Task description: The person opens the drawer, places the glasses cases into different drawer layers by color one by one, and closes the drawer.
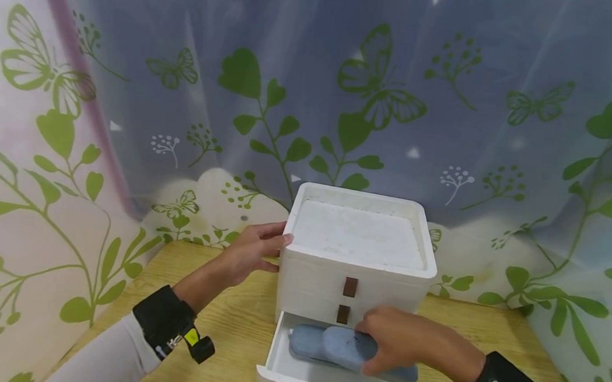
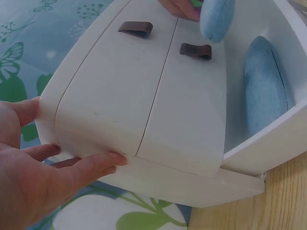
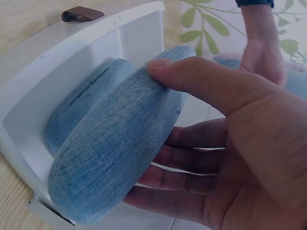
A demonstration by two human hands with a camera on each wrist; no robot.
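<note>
My right hand (image 1: 394,339) holds a blue denim-covered glasses case (image 3: 120,129), thumb on one face and fingers on the other. It hangs over the pulled-out bottom drawer (image 1: 287,368) of a small white drawer unit (image 1: 311,279). A second blue glasses case (image 2: 266,86) lies inside that drawer, partly covered by the held one in the head view. At the unit's left side, my left hand (image 1: 255,249) rests with spread fingers against the wall, the thumb near the top rim.
Two upper drawers with brown pull tabs (image 1: 350,287) are closed. The unit's top is a shallow rimmed tray (image 1: 361,232). It stands on a wood-grain table (image 1: 224,326), with a curtain (image 1: 301,97) patterned with leaves and butterflies close behind.
</note>
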